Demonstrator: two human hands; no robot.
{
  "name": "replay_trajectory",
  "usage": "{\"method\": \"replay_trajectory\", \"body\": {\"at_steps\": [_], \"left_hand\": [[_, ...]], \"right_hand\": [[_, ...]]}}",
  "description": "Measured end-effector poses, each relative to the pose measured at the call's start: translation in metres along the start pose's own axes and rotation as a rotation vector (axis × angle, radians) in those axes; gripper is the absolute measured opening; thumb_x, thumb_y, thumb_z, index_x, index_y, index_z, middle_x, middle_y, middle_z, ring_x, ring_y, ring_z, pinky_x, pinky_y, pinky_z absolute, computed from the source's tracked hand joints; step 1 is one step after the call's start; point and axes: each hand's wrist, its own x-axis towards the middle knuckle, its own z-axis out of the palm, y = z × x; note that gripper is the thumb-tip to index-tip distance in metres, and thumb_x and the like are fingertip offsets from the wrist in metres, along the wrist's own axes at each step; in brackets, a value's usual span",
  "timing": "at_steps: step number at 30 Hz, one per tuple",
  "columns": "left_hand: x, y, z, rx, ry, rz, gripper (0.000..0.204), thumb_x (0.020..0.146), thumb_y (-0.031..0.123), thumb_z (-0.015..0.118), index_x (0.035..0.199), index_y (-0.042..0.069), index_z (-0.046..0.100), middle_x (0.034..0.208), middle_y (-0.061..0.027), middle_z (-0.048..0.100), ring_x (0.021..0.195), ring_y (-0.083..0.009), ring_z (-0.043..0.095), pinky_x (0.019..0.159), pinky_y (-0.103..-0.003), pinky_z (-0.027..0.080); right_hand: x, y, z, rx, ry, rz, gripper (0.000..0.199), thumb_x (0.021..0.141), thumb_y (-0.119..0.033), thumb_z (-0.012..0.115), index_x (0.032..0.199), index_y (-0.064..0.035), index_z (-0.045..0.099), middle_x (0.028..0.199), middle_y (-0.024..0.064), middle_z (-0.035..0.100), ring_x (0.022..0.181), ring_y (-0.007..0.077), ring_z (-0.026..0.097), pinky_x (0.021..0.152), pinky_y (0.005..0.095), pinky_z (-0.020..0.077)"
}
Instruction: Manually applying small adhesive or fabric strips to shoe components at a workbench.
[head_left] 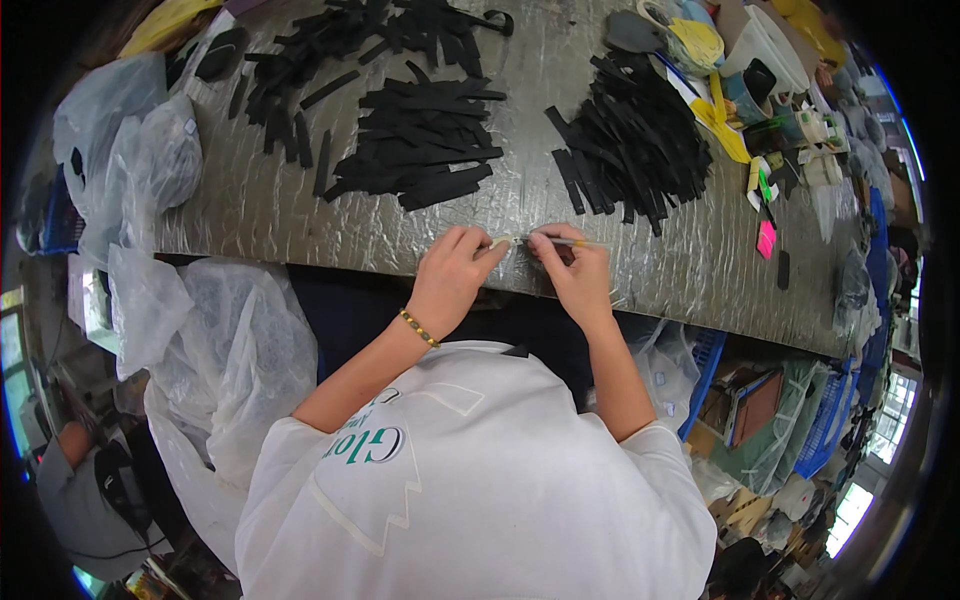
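Note:
My left hand (455, 270) and my right hand (570, 270) meet at the near edge of a table (260, 205) covered in crinkled clear film. Between their fingertips they pinch a thin pale strip (512, 241). The right hand also holds a slim brush-like stick (575, 242) that points right. A beaded bracelet sits on the left wrist. Beyond the hands lie two heaps of black strips, one in the middle (425, 145) and one to the right (635, 140).
More black strips (300, 60) are scattered at the far left. Clear plastic bags (130, 160) hang off the table's left end. Yellow pieces, containers and small tools (760, 90) crowd the far right. A blue crate (705, 365) stands below the table. Another person (90, 480) sits at lower left.

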Motion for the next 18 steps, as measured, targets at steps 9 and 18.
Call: {"method": "replay_trajectory", "body": {"at_steps": [9,18], "left_hand": [[0.001,0.0001,-0.0006,0.001,0.01,-0.002,0.031,0.077,0.004,0.064,0.106,0.01,0.073,0.091,-0.0038,0.057,0.088,-0.0211,0.058,0.075,-0.034,0.053],[0.0014,0.0003,0.0002,-0.019,0.009,-0.012,0.032,0.077,0.004,0.063,0.107,0.01,0.073,0.091,-0.0032,0.057,0.089,-0.0209,0.059,0.076,-0.033,0.052]], "right_hand": [[0.0022,0.0016,0.0034,-0.057,0.007,0.01,0.016,0.095,-0.009,0.067,0.098,0.0056,0.072,0.089,0.0063,0.073,0.08,0.0102,0.066,0.072,0.0248,0.0525],[-0.0009,0.0008,0.0025,-0.133,-0.001,-0.082,0.015,0.095,-0.009,0.066,0.097,0.006,0.071,0.088,0.0085,0.072,0.078,0.0117,0.066,0.073,0.0253,0.052]]}}
